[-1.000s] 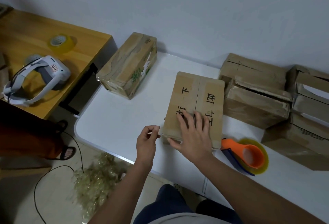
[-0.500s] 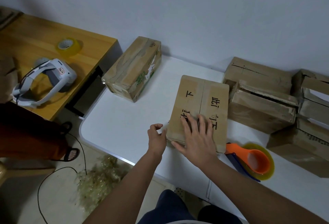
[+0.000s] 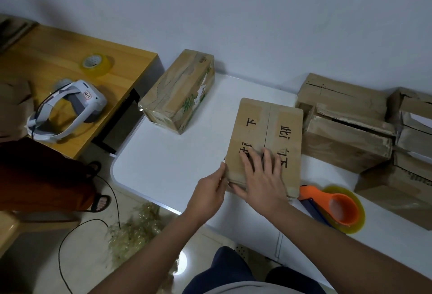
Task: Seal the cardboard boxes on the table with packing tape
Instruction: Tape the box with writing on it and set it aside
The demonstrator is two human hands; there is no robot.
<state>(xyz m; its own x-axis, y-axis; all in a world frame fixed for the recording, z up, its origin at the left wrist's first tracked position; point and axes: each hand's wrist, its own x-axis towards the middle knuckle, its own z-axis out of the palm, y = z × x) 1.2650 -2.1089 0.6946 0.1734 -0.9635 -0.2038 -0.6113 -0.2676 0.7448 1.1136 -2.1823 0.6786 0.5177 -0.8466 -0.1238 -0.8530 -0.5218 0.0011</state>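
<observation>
Since a second ago, our left hand (image 3: 210, 191) has uncurled and now presses flat-fingered against the cardboard box's (image 3: 264, 139) left edge near the counter (image 3: 173, 167) front; right hand (image 3: 261, 177) lies spread flat on top.

Right hand (image 3: 261, 177) flat on box (image 3: 266, 135) — left hand (image 3: 210, 191) at edge.

Two hands work here, the left hand (image 3: 210, 188) and right hand (image 3: 261, 177). Two cardboard boxes stand apart, the lettered box (image 3: 264, 135) and the taped box (image 3: 177, 92), beside a heap of boxes (image 3: 364, 130) too jumbled to count. There are two tape items, the orange tape dispenser (image 3: 334, 207) and one loose tape roll (image 3: 97, 64), plus one white headset (image 3: 70, 109).
</observation>
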